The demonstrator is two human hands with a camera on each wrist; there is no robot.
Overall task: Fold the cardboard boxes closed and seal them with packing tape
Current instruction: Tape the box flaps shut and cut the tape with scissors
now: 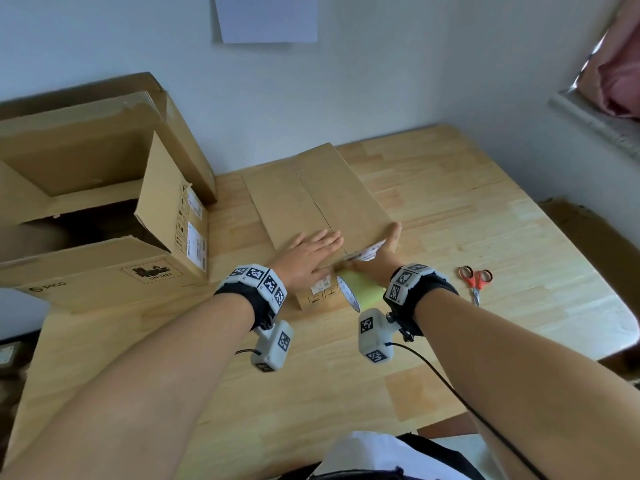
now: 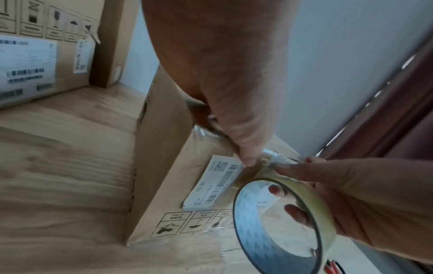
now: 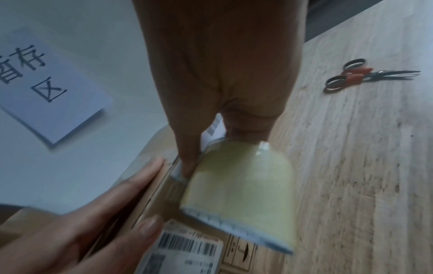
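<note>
A closed brown cardboard box (image 1: 311, 195) sits mid-table with its top flaps meeting along a centre seam. My left hand (image 1: 311, 251) lies flat on the top near the front edge. Its thumb (image 2: 248, 157) presses the clear tape end against the front face beside a white barcode label (image 2: 215, 183). My right hand (image 1: 381, 258) grips the yellowish tape roll (image 1: 360, 289) just in front of the box, with fingers (image 2: 276, 191) hooked inside the core. A short strip of tape (image 2: 279, 157) runs from the roll (image 3: 241, 185) to the box's edge.
A large open cardboard box (image 1: 104, 237) stands at the left, close to the small one. Red-handled scissors (image 1: 476, 280) lie on the wooden table (image 1: 485, 220) to the right of my right wrist. A paper sheet (image 1: 266, 15) hangs on the wall behind.
</note>
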